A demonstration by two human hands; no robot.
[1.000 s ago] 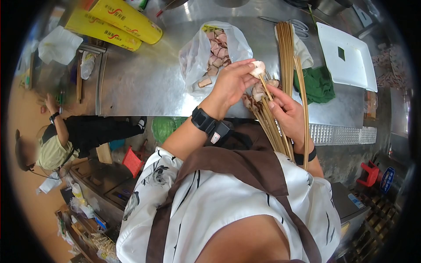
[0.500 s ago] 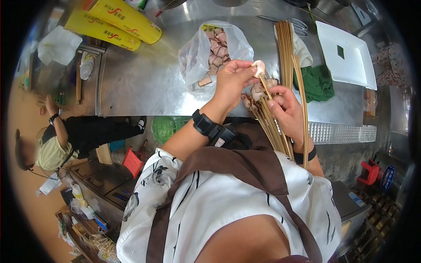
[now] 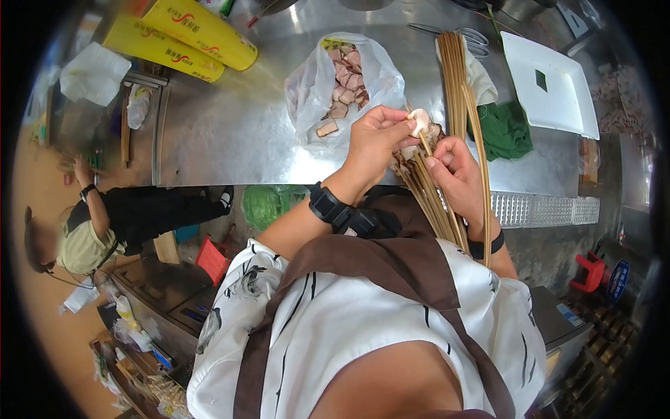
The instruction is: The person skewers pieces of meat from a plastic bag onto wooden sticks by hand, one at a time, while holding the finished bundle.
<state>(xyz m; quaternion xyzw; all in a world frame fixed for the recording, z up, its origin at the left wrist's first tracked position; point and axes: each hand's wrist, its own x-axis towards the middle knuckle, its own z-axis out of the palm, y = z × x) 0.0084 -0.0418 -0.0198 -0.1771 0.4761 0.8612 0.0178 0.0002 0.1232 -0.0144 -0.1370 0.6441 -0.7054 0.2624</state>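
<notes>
Between the thumb and fingers of my left hand [image 3: 373, 140] is a pale, whitish-pink piece of meat [image 3: 419, 121]. A bamboo skewer [image 3: 426, 144] runs into it, and a thin tip seems to show past its far side. My right hand [image 3: 457, 174] pinches that skewer just below the meat. Under both hands, several skewers with meat on their ends [image 3: 434, 202] lie at the table's near edge, partly hidden by my fingers. Beyond my left hand, a clear plastic bag [image 3: 303, 94] lies open with cut meat pieces [image 3: 344, 77] in it.
Bare bamboo sticks [image 3: 455, 70] lie bundled on a white cloth, by a green cloth [image 3: 507, 133] and a white tray [image 3: 548, 112]. Scissors [image 3: 476, 43] lie behind. Yellow boxes [image 3: 202, 35] stand at the back left of the metal table [image 3: 230, 133]. Another person [image 3: 94, 234] is at the left.
My left hand and the meat have come slightly nearer to me and to the right. The meat sits closer to my right hand's fingers on the skewer.
</notes>
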